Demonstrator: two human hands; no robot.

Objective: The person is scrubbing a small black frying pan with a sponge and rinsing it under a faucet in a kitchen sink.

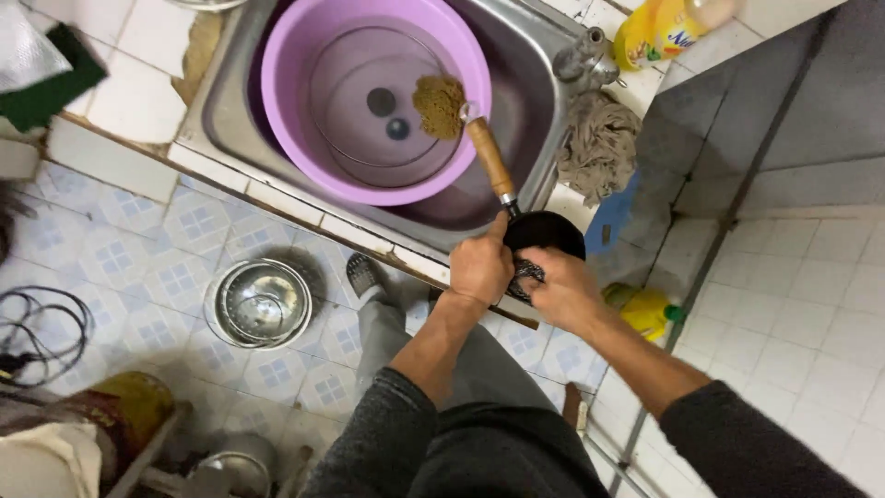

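My left hand (479, 267) grips a small black pan (546, 231) where its wooden handle (489, 159) joins the bowl; the handle points up over the sink. My right hand (560, 290) presses a dark steel scourer (527, 277) against the pan's side. Both hands hover at the counter's front edge, beside a purple plastic basin (373, 92) that sits in the steel sink (516, 198). A brown scrubbing pad (439, 104) lies inside the basin near the handle's tip.
A grey rag (599, 143) lies right of the sink under a tap (590, 57). Yellow bottles stand on the counter (659, 28) and on the floor (645, 309). Steel bowls (261, 302) sit on the tiled floor; black cables (41, 332) lie far left.
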